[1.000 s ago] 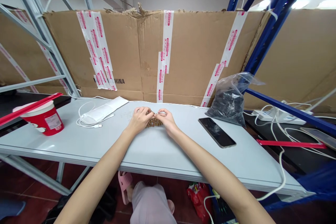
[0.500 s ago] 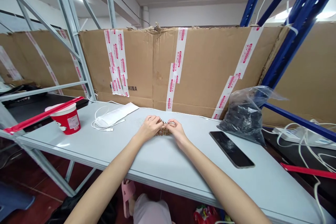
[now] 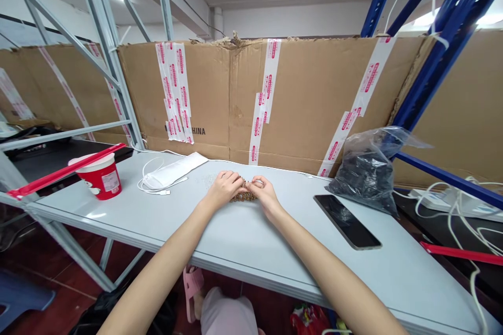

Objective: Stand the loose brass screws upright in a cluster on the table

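Both my hands meet over a small brown, bumpy-textured piece [image 3: 244, 197] on the grey tabletop [image 3: 236, 235]. It looks beaded or spiky, and its exact kind is too small to make out. My left hand [image 3: 227, 187] lies over its left side with the fingers curled and pressed together. From the right, my right hand [image 3: 264, 192] has thumb and forefinger pinched near the piece's upper edge. What sits in that pinch is hidden. Small clear bits [image 3: 209, 180] seem to lie just left of my left hand.
A black phone [image 3: 348, 221] lies at the right, before a clear bag of dark items [image 3: 363, 180]. On the left stand a red paper cup [image 3: 102, 180] and a white pouch [image 3: 176, 170] with a white cable [image 3: 151, 190]. Taped cardboard [image 3: 212, 94] walls the back.
My fingers have shifted only slightly at the brown piece, the right fingertips curling a little closer to the left. The view has tilted a touch; all else stays put.
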Demonstrator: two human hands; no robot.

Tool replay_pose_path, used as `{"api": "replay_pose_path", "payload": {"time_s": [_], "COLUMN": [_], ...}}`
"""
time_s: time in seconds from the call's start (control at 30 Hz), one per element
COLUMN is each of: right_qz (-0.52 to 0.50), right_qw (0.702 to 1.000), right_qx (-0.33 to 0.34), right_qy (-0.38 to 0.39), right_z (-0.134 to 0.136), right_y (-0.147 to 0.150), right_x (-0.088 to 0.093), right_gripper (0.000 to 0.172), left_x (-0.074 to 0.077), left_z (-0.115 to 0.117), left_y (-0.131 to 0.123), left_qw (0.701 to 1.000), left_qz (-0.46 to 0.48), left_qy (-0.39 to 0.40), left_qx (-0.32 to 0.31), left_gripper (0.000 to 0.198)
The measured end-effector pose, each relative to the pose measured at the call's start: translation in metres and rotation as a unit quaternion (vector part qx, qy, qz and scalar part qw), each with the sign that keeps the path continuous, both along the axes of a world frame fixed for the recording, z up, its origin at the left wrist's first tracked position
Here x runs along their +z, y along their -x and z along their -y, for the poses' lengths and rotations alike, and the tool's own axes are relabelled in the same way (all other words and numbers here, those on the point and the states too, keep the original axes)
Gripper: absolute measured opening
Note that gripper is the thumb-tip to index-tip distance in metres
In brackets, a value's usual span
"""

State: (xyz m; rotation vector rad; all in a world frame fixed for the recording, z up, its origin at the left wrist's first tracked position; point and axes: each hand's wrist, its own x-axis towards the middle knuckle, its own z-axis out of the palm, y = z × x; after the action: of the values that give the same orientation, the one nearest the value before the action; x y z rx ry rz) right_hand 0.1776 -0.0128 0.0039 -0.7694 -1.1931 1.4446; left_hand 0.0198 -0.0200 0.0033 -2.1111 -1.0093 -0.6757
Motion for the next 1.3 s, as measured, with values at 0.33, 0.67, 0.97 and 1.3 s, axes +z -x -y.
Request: {"api": "replay_pose_path", "payload": {"time_s": [0.33, 0.67, 0.97, 1.3], "right_qz": [-0.002, -0.011, -0.017, 0.043], "right_qw": [1.0, 1.0, 0.995, 0.987], "right_qx": [0.008, 0.013, 0.102, 0.152], "right_qy": [-0.007, -0.013, 0.013, -0.006], "right_z": [0.005, 0.008, 0.007, 0.0], "right_y": [-0.001, -0.002, -0.004, -0.01], "right_x": [0.005, 0.009, 0.01, 0.004], "right_gripper": [0.038, 0.038, 0.03, 0.028], "left_x": [0.001, -0.001, -0.001, 0.002], "left_z": [0.002, 0.001, 0.002, 0.005], "left_y": [0.001, 0.0, 0.003, 0.001], "left_qw": [1.0, 1.0, 0.999, 0.999], "left_qz": [-0.006, -0.011, -0.011, -0.003], "left_qy": [0.005, 0.003, -0.043, -0.033], "left_qx": [-0.001, -0.011, -0.007, -0.022], "left_gripper": [0.019, 0.017, 0.019, 0.022]}}
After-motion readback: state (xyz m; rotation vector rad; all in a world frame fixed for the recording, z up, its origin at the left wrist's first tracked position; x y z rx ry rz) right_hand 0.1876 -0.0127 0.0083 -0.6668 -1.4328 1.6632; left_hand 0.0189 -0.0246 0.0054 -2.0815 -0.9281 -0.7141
